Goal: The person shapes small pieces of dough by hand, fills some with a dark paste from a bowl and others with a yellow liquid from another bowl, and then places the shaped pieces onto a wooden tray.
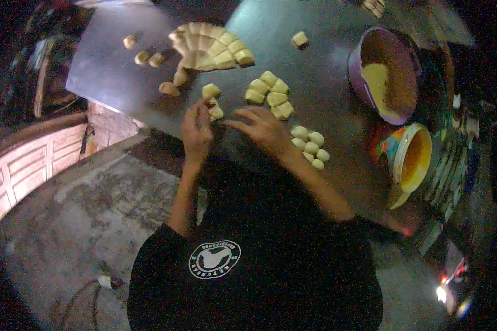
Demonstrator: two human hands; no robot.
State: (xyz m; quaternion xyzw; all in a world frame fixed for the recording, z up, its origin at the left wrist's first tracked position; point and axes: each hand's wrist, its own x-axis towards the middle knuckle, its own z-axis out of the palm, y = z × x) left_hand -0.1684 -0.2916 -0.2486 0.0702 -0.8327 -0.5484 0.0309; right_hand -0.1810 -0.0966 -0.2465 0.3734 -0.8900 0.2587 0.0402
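Observation:
At the near edge of the metal table, my left hand (pixel 197 131) bends its fingers against a small pale dough piece (pixel 216 112). Another cut dough piece (pixel 210 90) lies just beyond the fingertips. My right hand (pixel 262 129) reaches in from the right, palm down, fingers stretched out and slightly blurred; what lies under it is hidden. A curved cluster of cut dough pieces (pixel 268 87) sits just past the right hand. Beside the right wrist are several smooth, rounded dough balls (pixel 310 147). Farther back rests a large fan-shaped slab of scored dough (pixel 212 47).
Loose dough pieces (pixel 142 58) are scattered at the back left, and a single dough piece (pixel 300 39) lies at the back. On the right stand a purple basin (pixel 357 74) with pale yellow contents and a yellow bucket (pixel 401 160). A concrete floor (pixel 105 204) shows at lower left.

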